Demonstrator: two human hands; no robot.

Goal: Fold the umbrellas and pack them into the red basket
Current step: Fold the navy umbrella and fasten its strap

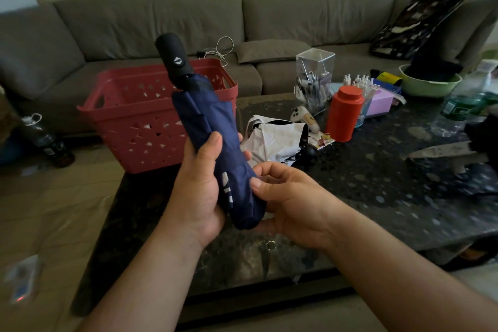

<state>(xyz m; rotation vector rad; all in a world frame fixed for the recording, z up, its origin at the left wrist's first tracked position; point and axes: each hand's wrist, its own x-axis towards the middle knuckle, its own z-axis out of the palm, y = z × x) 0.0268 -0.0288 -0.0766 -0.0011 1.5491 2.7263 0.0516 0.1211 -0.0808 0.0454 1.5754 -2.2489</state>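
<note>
- Lower centre of the frame: the left hand [200, 183] is wrapped around the navy folding umbrella [215, 143], thumb laid up the canopy, fingers curled behind. This hand carries the weight and keeps the pleats bunched.
- Just right of it: the right hand [285, 197] pinches the lower canopy with its thumb, fingers curled against the fabric. Judged purpose: gathering loose cloth so it can be strapped.
- The umbrella stands nearly upright, black handle [172, 55] uppermost and tilted left; collapsed, not yet packed.
- Centre: a white-and-black umbrella [275, 137] lies crumpled on the dark speckled table [377, 183], apparently awaiting folding.
- Left of centre: the red basket [134, 121] sits on the table's left end, behind the held umbrella and within reach. Whether it holds anything cannot be told.
- Right of centre: an orange canister [345, 113] and a clear pen holder [314, 78].
- Upper frame: a grey sofa [161, 21] beyond.
</note>
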